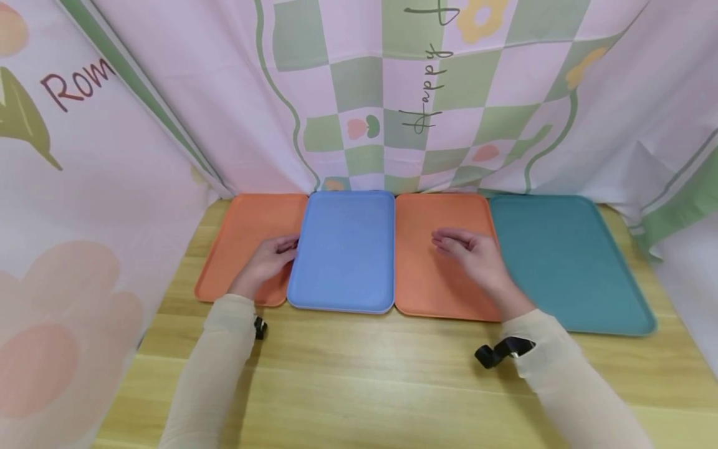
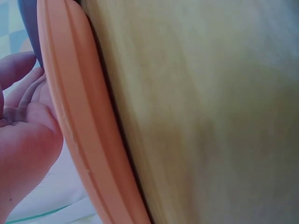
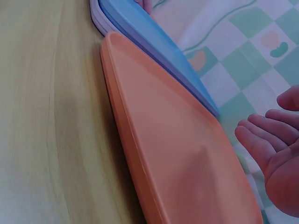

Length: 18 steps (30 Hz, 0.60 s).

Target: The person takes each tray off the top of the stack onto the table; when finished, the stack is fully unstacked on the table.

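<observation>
My left hand (image 1: 270, 260) is over the left orange tray (image 1: 238, 249), its fingertips right at the left rim of the blue tray (image 1: 344, 255). In the left wrist view the thumb stands apart from the other fingers, and the orange tray's edge (image 2: 84, 102) hides part of the hand. Above the second orange tray (image 1: 426, 287), my right hand (image 1: 477, 259) hovers with loosely bent fingers and nothing in them; its shadow falls on that tray. In the right wrist view a lavender layer (image 3: 100, 21) shows beneath the blue tray's rim.
A larger teal tray (image 1: 566, 268) lies at the right end of the row. All the trays lie side by side on a wooden table (image 1: 359, 374). Behind them hangs a checked, flowered curtain (image 1: 359, 81), with more cloth (image 1: 84, 206) along the left side.
</observation>
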Each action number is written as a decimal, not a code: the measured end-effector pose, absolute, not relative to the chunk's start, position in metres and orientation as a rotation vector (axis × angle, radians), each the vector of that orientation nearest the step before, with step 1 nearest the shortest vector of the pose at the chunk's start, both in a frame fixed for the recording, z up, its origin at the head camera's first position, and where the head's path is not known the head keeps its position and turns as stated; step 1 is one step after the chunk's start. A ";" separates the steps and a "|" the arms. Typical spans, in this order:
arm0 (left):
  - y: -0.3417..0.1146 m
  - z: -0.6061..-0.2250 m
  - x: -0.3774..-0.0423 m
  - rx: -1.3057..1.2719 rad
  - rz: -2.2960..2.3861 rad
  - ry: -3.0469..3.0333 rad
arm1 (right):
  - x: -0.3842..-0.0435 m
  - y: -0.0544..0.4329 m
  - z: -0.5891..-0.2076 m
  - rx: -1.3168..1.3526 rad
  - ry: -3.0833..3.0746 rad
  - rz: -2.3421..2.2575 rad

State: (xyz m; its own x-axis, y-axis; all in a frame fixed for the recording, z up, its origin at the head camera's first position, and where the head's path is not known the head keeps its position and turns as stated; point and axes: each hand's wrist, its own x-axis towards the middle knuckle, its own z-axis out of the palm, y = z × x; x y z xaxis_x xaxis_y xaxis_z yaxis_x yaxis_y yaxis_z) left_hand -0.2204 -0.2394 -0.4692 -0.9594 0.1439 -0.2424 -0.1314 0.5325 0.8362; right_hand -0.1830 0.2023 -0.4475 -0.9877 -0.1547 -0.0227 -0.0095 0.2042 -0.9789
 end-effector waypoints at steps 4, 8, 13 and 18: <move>-0.239 -0.471 -0.220 0.009 1.378 2.520 | -0.187 0.191 -0.453 -0.167 2.417 -1.840; -0.238 -0.471 -0.220 0.010 1.388 2.516 | -0.190 0.179 -0.458 -0.179 2.498 -1.734; -0.239 -0.470 -0.220 -0.011 1.404 2.483 | -0.194 0.163 -0.462 -0.187 2.563 -1.593; -0.239 -0.470 -0.221 -0.003 1.418 2.476 | -0.199 0.147 -0.469 -0.179 2.569 -1.561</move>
State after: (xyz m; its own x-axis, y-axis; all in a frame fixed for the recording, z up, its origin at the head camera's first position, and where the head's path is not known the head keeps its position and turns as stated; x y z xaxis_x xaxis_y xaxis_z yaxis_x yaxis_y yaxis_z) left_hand -0.2205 -0.2391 -0.4704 -0.9587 0.1394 -0.2477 -0.1431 0.5163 0.8443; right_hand -0.1991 0.1472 -0.4686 -0.9845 -0.1682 -0.0494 -0.0336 0.4577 -0.8885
